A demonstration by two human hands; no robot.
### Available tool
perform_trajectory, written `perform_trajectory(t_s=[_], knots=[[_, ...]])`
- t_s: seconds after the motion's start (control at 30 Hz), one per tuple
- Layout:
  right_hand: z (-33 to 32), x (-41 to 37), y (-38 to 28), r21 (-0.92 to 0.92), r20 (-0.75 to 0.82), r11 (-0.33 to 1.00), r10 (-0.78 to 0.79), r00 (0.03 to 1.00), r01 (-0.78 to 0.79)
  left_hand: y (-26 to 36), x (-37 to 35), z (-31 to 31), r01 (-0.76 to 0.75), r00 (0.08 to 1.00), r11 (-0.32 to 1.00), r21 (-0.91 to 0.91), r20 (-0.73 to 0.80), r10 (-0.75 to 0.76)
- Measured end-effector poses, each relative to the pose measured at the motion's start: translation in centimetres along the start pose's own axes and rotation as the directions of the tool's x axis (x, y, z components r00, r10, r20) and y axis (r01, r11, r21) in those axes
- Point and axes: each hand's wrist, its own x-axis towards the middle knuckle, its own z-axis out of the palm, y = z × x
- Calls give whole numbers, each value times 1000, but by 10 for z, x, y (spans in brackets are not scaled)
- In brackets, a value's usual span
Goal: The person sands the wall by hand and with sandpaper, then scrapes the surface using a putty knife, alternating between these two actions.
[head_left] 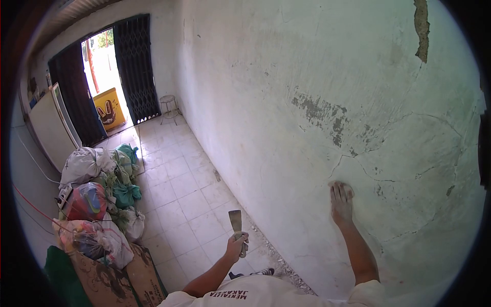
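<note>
At 6 o'clock, the left hand [237, 246] grips a scraper [235, 221], its fingers curled around the handle and the blade pointing toward 12 o'clock, apart from the wall [266, 169]. At 4 o'clock, the right hand [341, 202] lies against the wall, fingers extended and close together; a pale patch shows beside the fingertips, too unclear to name. Cracks [379, 179] run across the plaster at 3 o'clock, just above that hand, and gray flaked patches [319, 110] show at 2 o'clock. Loose debris [284, 267] lies along the wall's foot at 5 o'clock. At 8 o'clock, filled bags [88, 200] are piled beside the tiled floor [176, 204]. A stool [168, 99] and the folding doors [137, 66] stand at 10 o'clock.
</note>
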Motion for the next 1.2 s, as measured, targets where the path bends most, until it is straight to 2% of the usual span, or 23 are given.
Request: perform_trajectory(t_s=[0.1, 0.17, 0.23, 0.3, 0.37, 0.43, 0.53, 0.63, 0.67, 0.77, 0.8, 0.9, 1.0, 1.1, 1.13, 1.2], knots=[[7, 4, -3, 96, 28, 993, 72, 997, -74, 11, 4, -4, -4, 999, 1000, -19, -44, 3], [13, -32, 12, 121, 37, 981, 150, 988, -154, 17, 10, -13, -6, 996, 1000, -27, -84, 4], [22, -85, 30, 25, 207, 939, 331, 921, -343, 17, 17, -26, -8, 991, 999, -42, -132, 2], [34, -141, 53, -265, -145, 877, 374, 916, -400, 23, 22, -34, 36, 982, 999, -19, -183, -38], [18, -168, 82, -336, -381, 770, 415, 826, -542, 26, 35, -35, 62, 976, 998, -14, -210, -63], [14, -187, 121, -237, -570, 687, 475, 671, -687, 33, 50, -40, 84, 973, 996, 9, -215, -80], [-44, -151, 127, -432, -602, 699, 247, 759, -570, 42, 90, -27, 45, 989, 999, 14, -143, -42], [-34, -132, 124, -484, -683, 568, 231, 693, -666, 75, 129, 14, -24, 996, 1000, 19, -86, 26], [-41, -114, 116, -448, -752, 528, 215, 623, -722, 86, 141, 29, -54, 996, 998, 18, -73, 55], [-32, -105, 113, -298, -808, 492, 326, 491, -818, 120, 173, 63, -139, 990, 989, 51, 12, 139], [-33, -103, 112, -315, -821, 460, 308, 482, -830, 133, 180, 73, -165, 986, 986, 8, 39, 165], [-24, -104, 111, -254, -815, 435, 386, 433, -864, 158, 212, 82, -170, 972, 985, -28, 157, 173], [-25, -113, 109, -294, -749, 408, 463, 473, -864, 196, 233, 94, -233, 915, 972, -31, 332, 230], [-24, -125, 105, -30, -705, 455, 622, 341, -890, 234, 263, 110, -310, 850, 951, -13, 445, 283], [-26, -132, 111, -154, -716, 482, 547, 434, -863, 247, 272, 117, -312, 835, 949, -34, 467, 291], [-31, -124, 107, 130, -737, 454, 639, 221, -882, 275, 294, 128, -335, 799, 942, -31, 520, 301]])
